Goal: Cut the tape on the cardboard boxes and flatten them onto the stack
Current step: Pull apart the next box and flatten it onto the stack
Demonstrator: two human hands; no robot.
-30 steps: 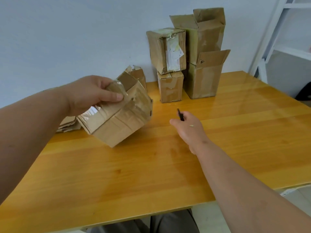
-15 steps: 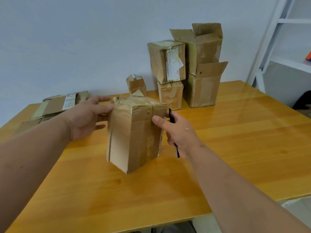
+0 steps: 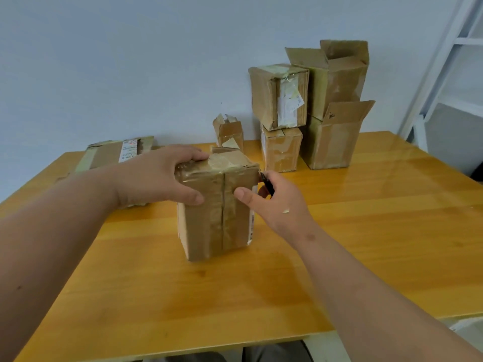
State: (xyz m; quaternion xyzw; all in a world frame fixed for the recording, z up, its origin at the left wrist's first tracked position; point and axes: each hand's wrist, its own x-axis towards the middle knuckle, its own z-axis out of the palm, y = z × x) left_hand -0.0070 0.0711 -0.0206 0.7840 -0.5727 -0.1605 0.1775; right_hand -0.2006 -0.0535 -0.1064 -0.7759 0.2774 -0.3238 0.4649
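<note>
Head view: left hand (image 3: pixel 154 176) grips box (image 3: pixel 217 205) top edge, mid-table (image 3: pixel 366 231)

Both forearms reach forward from the lower corners, bare, and come together at the middle. The left hand (image 3: pixel 154 176) lies palm down over the top left edge of the box (image 3: pixel 217 205), fingers curled across the top and the thumb pressed on the front face. The right hand (image 3: pixel 277 202) is at the box's upper right corner, thumb on the front face, and its curled fingers hold a black cutter (image 3: pixel 267 184).
</note>
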